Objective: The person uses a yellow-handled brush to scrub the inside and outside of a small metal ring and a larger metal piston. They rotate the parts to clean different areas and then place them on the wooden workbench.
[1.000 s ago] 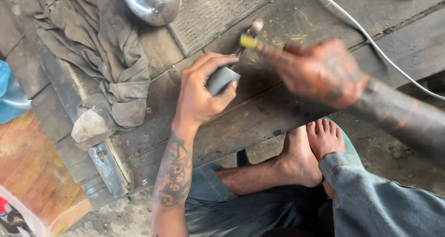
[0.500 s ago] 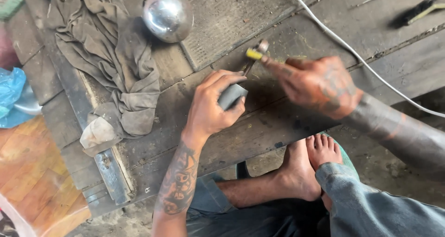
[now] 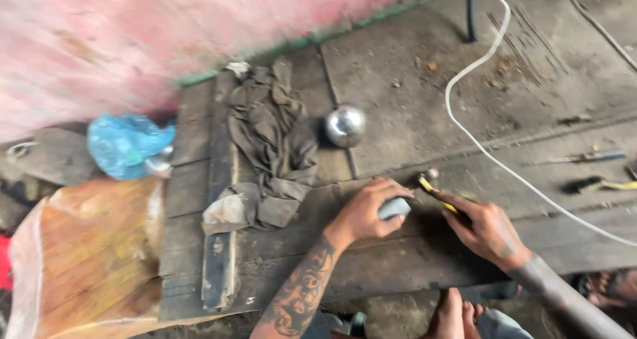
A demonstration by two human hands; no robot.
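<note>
1. Where the dark wooden worktop (image 3: 279, 272) spreads under both hands, it is the biggest thing in view, its planks worn and dusty, with a pink wall beyond its far edge.
2. Well to the left of the left grip lies a wood-grain sheet under clear plastic (image 3: 86, 259), and above it a crumpled blue plastic bag (image 3: 126, 143).
3. Just up and left of the left grip, a grimy grey rag (image 3: 272, 140) lies bunched on the planks; a white cable (image 3: 478, 140) loops past the right grip's far side.
4. Up from the left grip, apart from it, sits a shiny metal ball (image 3: 345, 125).
5. My left hand (image 3: 368, 213) is clamped around a small grey cylinder (image 3: 394, 208) pressed down on the worktop. It looks smooth, stiff and probably metal, so fairly heavy for its bulk and apt to roll; holding it across its round body seems best.
6. My right hand (image 3: 488, 229) is closed on a yellow-handled tool (image 3: 434, 190), its tip just beside the cylinder's far end; whether they touch I cannot tell.
</note>
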